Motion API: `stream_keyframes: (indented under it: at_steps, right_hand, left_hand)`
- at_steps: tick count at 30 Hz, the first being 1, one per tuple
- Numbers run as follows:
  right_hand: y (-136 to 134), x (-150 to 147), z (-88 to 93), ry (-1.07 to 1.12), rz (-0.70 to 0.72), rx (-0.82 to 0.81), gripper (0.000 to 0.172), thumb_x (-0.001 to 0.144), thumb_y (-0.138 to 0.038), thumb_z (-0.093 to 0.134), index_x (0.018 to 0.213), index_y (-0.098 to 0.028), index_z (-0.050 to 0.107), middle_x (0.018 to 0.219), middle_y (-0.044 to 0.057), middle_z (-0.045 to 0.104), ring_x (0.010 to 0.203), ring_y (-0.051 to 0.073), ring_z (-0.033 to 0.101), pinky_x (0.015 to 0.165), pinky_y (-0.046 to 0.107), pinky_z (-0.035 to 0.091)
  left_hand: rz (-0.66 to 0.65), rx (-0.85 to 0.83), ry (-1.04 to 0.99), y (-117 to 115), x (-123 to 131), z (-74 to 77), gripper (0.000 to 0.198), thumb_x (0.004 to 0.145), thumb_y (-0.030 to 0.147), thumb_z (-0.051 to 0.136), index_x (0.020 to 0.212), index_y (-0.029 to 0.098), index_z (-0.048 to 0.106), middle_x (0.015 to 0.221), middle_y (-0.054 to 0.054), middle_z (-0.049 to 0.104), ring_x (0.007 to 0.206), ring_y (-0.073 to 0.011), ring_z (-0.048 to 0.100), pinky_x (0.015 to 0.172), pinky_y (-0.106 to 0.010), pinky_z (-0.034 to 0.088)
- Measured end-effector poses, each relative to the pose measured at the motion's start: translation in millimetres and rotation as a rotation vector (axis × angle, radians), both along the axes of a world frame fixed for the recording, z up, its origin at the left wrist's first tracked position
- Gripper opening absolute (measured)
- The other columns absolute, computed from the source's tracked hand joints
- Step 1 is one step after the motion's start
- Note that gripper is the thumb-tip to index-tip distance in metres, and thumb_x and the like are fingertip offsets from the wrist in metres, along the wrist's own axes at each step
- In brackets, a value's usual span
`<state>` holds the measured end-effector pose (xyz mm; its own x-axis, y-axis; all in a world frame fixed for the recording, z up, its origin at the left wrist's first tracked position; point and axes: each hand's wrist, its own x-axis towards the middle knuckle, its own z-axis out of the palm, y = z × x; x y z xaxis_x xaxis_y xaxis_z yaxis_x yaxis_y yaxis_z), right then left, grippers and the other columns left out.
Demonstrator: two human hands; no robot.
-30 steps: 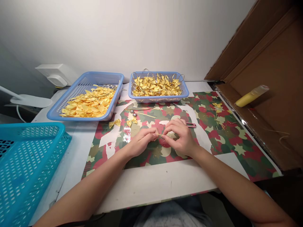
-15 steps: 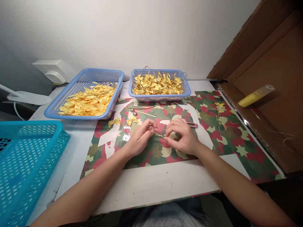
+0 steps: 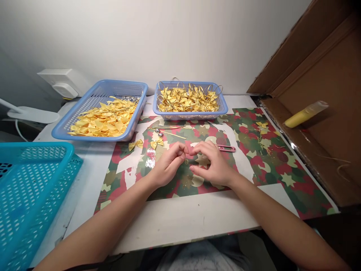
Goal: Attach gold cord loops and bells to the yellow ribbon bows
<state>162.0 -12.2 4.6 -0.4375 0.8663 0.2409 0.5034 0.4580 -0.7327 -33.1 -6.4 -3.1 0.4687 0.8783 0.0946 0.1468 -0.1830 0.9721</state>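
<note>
Head view: the left hand (image 3: 168, 165) and right hand (image 3: 214, 167) pinch a tiny gold string (image 3: 186, 161) on the mat (image 3: 254, 165), left at its 9 o'clock, right at 3. It seems light and floppy; pinch its ends.

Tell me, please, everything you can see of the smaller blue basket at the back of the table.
The smaller blue basket is a shallow rectangular tray, plastic by its look, with perforated walls. It sits flat at the back of the table, right of the larger blue basket and apart from it. It is heaped with yellow bows bearing gold loops that stick up above the rim. Its front edge meets the patterned sheet.
</note>
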Motion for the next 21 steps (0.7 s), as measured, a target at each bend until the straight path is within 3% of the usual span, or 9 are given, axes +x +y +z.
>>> stream_keyframes:
  at_steps: [4,10,15,21]
  right_hand:
    - [-6,-19,-5.5,0.025,-0.049,-0.013,0.013,0.077,-0.022,0.068,0.083,-0.023,0.057,0.093,0.002,0.065,0.094,0.023,0.054,0.086,0.040,0.039]
    - [-6,-17,-6.4,0.139,-0.026,-0.032,0.013,0.081,-0.016,0.059,0.069,-0.022,0.056,0.083,0.001,0.063,0.088,0.020,0.052,0.086,0.039,0.038]
    - [-6,-13,-4.9,0.135,-0.043,-0.006,0.014,0.078,-0.015,0.059,0.066,-0.021,0.056,0.081,0.001,0.061,0.087,0.020,0.050,0.084,0.037,0.037]
    - [-8,-15,-5.7,0.022,-0.029,-0.013,0.009,0.074,-0.021,0.066,0.072,-0.021,0.058,0.082,0.000,0.064,0.088,0.020,0.050,0.086,0.040,0.033]
  left_hand:
    - [-0.003,0.041,-0.049,-1,0,-1.2,0.009,0.094,0.022,0.038,0.092,0.020,0.047,0.079,0.001,0.050,0.074,-0.0135,0.049,0.067,-0.027,0.037]
    - [0.062,0.099,0.008,1,-2,-1.4,0.009,0.093,0.021,0.039,0.092,0.020,0.048,0.070,0.004,0.043,0.061,-0.0118,0.038,0.060,-0.026,0.032]
    - [0.104,0.101,0.030,3,-4,-3.6,0.010,0.093,0.021,0.038,0.092,0.020,0.048,0.068,0.004,0.040,0.061,-0.0123,0.036,0.060,-0.026,0.031]
    - [0.065,0.101,0.021,1,-3,-2.0,0.010,0.093,0.019,0.038,0.091,0.020,0.048,0.069,0.005,0.043,0.060,-0.0112,0.038,0.058,-0.025,0.032]
